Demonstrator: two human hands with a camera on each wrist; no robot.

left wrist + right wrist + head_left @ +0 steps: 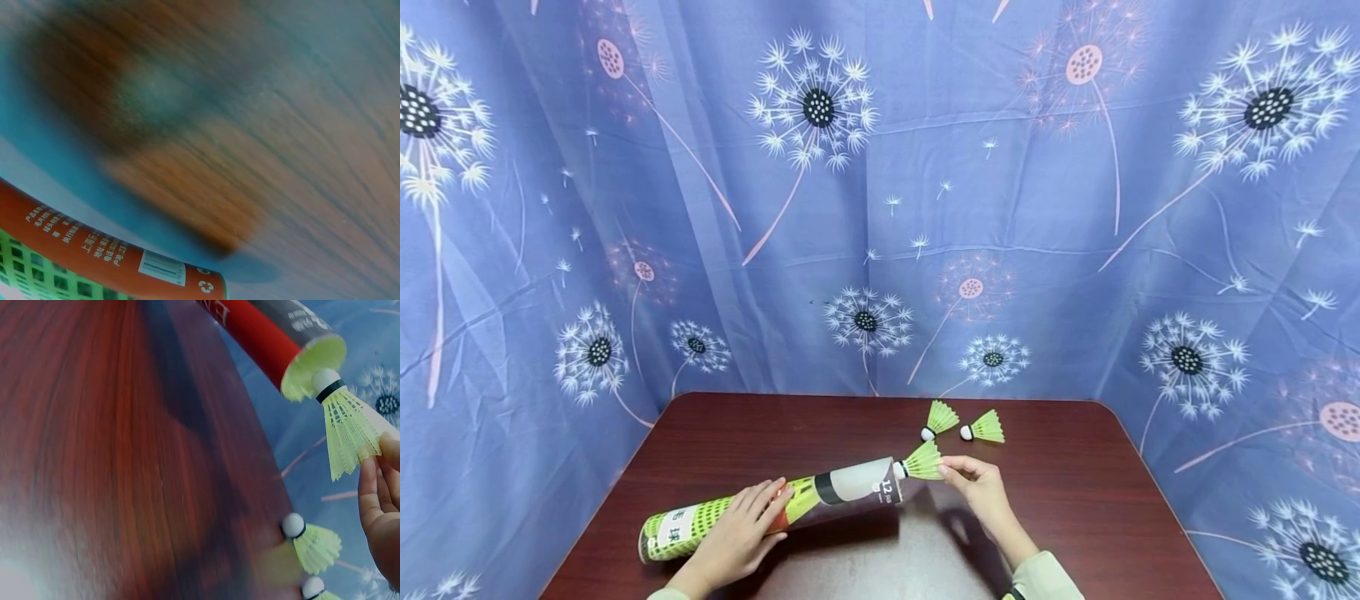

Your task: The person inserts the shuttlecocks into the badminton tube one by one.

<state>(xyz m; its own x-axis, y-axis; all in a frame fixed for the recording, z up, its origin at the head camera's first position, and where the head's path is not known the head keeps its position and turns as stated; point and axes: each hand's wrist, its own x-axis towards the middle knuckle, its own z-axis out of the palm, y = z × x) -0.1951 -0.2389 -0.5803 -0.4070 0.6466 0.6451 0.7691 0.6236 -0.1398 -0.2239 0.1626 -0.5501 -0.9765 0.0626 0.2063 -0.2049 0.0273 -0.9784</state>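
A long shuttlecock tube (857, 483), green at one end and greyish at the other, lies slantwise over the table with its mouth to the right. My left hand (739, 533) grips it around the middle, fingers over the top. Between thumb and fingers my right hand (988, 498) pinches the skirt of a yellow-green shuttlecock (923, 462). Its white cork points at the tube's mouth; in the right wrist view the cork (325, 380) is right at the open rim. The left wrist view catches part of the tube's printed side (112, 250), with neither hand visible.
Two more shuttlecocks, one on the left (943, 415) and one on the right (988, 427), lie near the back of the dark red wooden table (775, 425). A blue dandelion-patterned curtain (880, 200) hangs around the table's back and sides.
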